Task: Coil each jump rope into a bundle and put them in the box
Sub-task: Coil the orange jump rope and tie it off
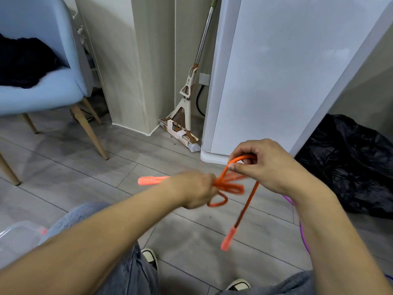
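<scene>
Left hand: mid-scene, above the grey wood-plank floor; fingers curled tight round the gathered loops of the orange braided jump rope. One orange plastic handle sticks out to the left of the fist; several short loops fan out to the right and below it.

Right hand: just right of and slightly farther than the left hand; fingers curled, thumb and forefinger pinching a raised loop of the same orange rope. From this hand a single strand hangs down toward the near floor and ends in the second orange handle, blurred, dangling free of the floor.

Purple cord: thin, lying on the floor at the near right, partly hidden behind the right forearm.

Clear plastic box: near left edge, only a corner visible, something orange inside it; contents otherwise too unclear to tell.

Pale blue upholstered chair with tan wooden legs: far left, dark cloth on its seat.

Cream and brown squeeze mop with metal pole: far centre, leaning in the wall corner.

White cabinet panel: far right.

Black crumpled plastic bag: right, on the floor beside the panel.

Grey trouser knees and two dark canvas shoes: near bottom edge
</scene>
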Demonstrator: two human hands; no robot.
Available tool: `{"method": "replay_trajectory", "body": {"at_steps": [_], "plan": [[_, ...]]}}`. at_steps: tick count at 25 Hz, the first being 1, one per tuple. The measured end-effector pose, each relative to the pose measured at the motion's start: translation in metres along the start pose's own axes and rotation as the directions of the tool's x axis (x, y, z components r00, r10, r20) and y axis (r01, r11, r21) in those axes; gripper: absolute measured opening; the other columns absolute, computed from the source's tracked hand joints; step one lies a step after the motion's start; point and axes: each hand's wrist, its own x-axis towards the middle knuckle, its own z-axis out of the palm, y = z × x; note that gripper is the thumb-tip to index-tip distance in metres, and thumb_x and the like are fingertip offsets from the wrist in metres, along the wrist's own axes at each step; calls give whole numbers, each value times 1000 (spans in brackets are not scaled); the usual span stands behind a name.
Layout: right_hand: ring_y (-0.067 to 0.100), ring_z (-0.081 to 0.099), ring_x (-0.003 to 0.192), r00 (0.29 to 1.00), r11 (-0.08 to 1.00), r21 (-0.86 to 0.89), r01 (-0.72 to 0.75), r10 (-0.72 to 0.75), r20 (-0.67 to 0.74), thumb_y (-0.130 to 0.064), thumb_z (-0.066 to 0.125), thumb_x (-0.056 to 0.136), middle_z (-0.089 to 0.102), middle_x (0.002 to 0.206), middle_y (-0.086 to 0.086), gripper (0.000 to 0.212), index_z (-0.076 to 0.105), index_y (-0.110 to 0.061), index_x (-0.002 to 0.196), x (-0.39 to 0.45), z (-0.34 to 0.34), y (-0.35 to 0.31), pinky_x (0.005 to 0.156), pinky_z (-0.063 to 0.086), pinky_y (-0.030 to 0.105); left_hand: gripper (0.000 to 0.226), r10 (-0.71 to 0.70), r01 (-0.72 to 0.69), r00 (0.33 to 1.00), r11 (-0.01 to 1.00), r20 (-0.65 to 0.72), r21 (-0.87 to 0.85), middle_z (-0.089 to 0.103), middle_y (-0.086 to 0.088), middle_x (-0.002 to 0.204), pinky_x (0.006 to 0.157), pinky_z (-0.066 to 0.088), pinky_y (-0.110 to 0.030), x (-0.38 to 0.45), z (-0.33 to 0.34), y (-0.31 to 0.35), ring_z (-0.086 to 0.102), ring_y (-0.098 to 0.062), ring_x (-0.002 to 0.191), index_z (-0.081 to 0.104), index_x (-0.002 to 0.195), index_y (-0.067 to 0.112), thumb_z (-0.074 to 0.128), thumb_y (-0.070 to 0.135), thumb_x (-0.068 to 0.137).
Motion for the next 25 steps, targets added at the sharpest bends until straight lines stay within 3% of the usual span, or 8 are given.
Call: {"method": "replay_trajectory", "body": {"at_steps": [3,7,11,14,16,19,22,25], "plan": [[3,47,57,998,998,-56,3,1,68,-30,82,81,55,59,-18,7,75,-30,80,3,-2,-1,55,37,14,41,79,-80,997,992,6,100,59,-6,87,73,45,-35,-5,7,22,56,-27,82,63,103,19,32,45,98],[3,62,67,998,947,318,-40,54,-34,-19,81,81,72,72,-8,3,80,-20,84,7,-18,24,65,47,13,36,227,-274,934,951,-277,-142,57,3,73,76,44,-39,-25,-16,23,50,-16,73,58,75,20,34,37,96],[8,58,57,991,743,657,-127,124,51,-4,71,87,64,64,2,19,72,-13,71,16,-1,42,56,47,22,31,205,-525,834,581,-513,-622,43,9,58,61,37,-39,-36,-29,27,36,-14,57,51,63,22,35,19,89],[11,32,54,983,764,619,-180,120,138,-15,64,96,39,63,6,20,75,-9,80,18,21,40,51,24,24,30,-6,-340,926,420,-377,-842,39,-3,66,59,25,-39,-18,-29,12,30,-19,58,56,82,5,36,26,88],[16,25,59,971,771,594,-230,136,199,-27,60,99,33,66,7,23,79,-15,100,18,32,36,54,19,29,23,-142,-201,946,444,-290,-873,41,-5,68,60,31,-36,-7,-29,-7,34,-19,58,52,93,7,37,25,96],[17,23,58,943,787,535,-308,180,279,-28,54,103,33,63,1,26,77,-18,110,15,44,25,54,20,28,11,-271,-147,897,559,-348,-816,53,-5,75,64,42,-38,0,-28,-29,44,-18,63,42,106,13,37,22,102],[14,25,56,941,796,529,-294,146,304,-25,50,105,33,64,1,27,74,-19,117,11,49,14,51,23,24,7,-252,-200,818,718,-517,-666,60,-5,82,65,48,-37,-2,-24,-30,51,-18,66,39,109,23,38,29,105],[5,39,53,964,901,394,-179,81,253,-23,54,103,46,60,-6,23,75,-22,112,8,41,7,53,32,16,4,-175,-198,759,856,-627,-478,62,-3,81,64,47,-36,-4,-23,-32,55,-17,67,44,107,24,43,27,104]]}}
